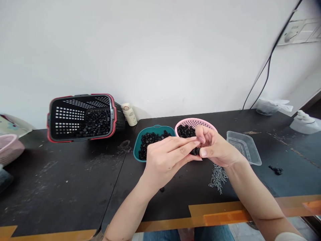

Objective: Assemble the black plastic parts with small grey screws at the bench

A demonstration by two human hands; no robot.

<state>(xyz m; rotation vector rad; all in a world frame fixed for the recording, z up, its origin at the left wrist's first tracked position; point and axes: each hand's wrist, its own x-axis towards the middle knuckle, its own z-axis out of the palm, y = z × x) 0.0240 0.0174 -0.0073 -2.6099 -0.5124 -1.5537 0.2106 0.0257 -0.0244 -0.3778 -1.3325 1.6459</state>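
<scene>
Both hands meet in front of the pink basket (208, 125), raised over the dark table. Fingers of my left hand (170, 155) are pressed together around a small black round part (195, 151). My right hand (215, 145) pinches the same part from the right, its thumb against the end. Much of the part is hidden by the fingers. Behind my left hand is a teal tray (137, 147) of small black parts. Below my right wrist lies a loose pile of grey screws (218, 178). A clear plastic tray (255, 150) sits to the right.
A black basket with a red rim (114, 120) holds many black pieces at the left, with a white bottle (129, 114) beside it. A few black parts (276, 170) lie at the right. Orange tape (225, 217) runs along the table's front edge. Cables (269, 58) hang down the wall.
</scene>
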